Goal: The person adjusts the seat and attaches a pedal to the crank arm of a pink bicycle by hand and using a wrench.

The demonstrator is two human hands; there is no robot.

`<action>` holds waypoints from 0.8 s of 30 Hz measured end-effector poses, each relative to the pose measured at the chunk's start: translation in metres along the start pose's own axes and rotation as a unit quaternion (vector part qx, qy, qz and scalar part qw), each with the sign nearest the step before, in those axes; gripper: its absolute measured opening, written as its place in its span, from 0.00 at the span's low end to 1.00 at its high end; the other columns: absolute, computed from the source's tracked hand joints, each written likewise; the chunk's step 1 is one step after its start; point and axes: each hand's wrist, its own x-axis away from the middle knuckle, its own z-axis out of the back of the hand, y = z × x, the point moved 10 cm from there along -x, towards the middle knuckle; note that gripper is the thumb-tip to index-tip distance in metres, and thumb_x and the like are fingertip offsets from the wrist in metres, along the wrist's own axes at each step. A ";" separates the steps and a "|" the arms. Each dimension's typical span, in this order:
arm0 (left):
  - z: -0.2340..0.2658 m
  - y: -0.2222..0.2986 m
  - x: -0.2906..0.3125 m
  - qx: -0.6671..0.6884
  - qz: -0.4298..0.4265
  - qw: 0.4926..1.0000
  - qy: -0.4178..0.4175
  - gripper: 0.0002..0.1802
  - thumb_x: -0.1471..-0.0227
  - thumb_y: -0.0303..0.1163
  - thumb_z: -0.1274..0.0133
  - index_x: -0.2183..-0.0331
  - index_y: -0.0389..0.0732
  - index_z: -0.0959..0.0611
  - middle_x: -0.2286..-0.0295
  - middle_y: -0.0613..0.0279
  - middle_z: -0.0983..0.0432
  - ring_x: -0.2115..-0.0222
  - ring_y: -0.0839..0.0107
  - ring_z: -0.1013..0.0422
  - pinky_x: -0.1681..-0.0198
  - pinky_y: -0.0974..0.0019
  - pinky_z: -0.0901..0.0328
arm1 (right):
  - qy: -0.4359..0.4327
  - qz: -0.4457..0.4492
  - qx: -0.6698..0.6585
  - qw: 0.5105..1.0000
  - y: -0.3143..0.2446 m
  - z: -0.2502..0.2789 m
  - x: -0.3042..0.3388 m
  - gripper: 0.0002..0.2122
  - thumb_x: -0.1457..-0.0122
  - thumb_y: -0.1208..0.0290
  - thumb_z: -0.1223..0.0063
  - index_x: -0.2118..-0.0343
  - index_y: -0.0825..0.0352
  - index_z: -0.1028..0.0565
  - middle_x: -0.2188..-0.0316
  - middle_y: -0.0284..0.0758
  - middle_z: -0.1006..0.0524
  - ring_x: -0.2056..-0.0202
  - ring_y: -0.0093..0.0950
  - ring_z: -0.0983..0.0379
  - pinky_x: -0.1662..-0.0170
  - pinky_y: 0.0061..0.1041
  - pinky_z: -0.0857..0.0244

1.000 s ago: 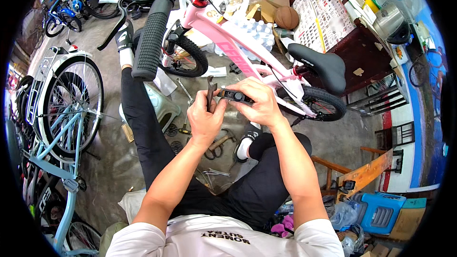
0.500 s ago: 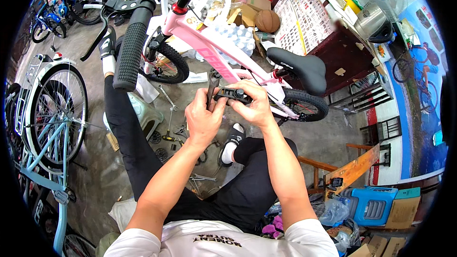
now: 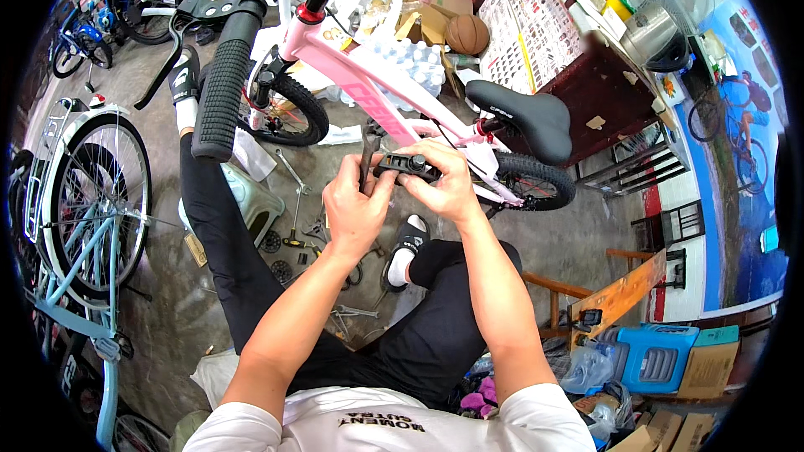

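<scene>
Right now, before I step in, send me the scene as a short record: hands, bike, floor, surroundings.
Left hand: gripping a wrench, jaw end up
Right hand: holding a black pedal-like part beside the wrench
Bike: pink frame, black saddle, black handlebar grip
Floor: loose wrenches, yellow-handled tool
Left side: light blue bicycle
Beyond the frame: basketball
Lower right: blue plastic item
Unclear: whether wrench and part touch

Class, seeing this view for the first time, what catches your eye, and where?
The pink bicycle, at upper centre, stands out first. Near the picture's centre, the left hand holds a dark wrench and the right hand a small black part. A brown basketball sits beyond the bicycle.
</scene>
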 end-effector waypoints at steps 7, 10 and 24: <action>0.004 -0.008 -0.001 0.007 0.017 1.000 -0.001 0.14 0.50 0.25 0.35 0.61 0.36 0.19 0.86 0.72 0.40 0.85 0.80 0.44 0.79 0.70 0.44 | -0.027 -0.032 -0.011 0.999 0.001 -0.008 -0.006 0.17 0.58 0.75 0.38 0.61 0.71 0.18 0.67 0.40 0.18 0.63 0.36 0.21 0.56 0.31 0.29; 0.007 -0.014 0.003 -0.001 0.030 1.000 0.002 0.15 0.48 0.24 0.37 0.57 0.35 0.19 0.85 0.72 0.41 0.84 0.81 0.45 0.78 0.71 0.45 | 0.004 0.000 0.015 1.000 0.000 -0.003 -0.009 0.17 0.55 0.76 0.36 0.59 0.69 0.18 0.65 0.38 0.18 0.62 0.30 0.21 0.56 0.29 0.30; 0.043 -0.168 0.143 -0.216 0.229 0.885 -0.344 0.14 0.38 0.38 0.48 0.57 0.37 0.19 0.65 0.40 0.19 0.62 0.36 0.26 0.60 0.46 0.32 | -0.176 -0.116 0.046 0.976 0.064 -0.059 -0.062 0.20 0.46 0.49 0.34 0.63 0.64 0.16 0.70 0.36 0.17 0.67 0.31 0.20 0.60 0.31 0.29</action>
